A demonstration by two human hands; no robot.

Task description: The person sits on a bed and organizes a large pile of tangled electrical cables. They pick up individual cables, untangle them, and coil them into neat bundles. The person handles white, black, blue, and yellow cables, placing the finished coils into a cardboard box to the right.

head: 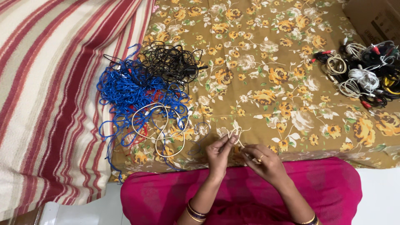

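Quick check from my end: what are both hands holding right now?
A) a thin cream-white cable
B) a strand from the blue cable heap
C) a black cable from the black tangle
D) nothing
A: the left hand and right hand both pinch a thin cream-white cable at the bed edge, away from the blue cable heap.

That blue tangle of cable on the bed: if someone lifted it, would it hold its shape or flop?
The blue cable tangle would likely flop: its thin strands lie in loose, irregular loops. It probably drags the white cable and black cable pile along, since they overlap.
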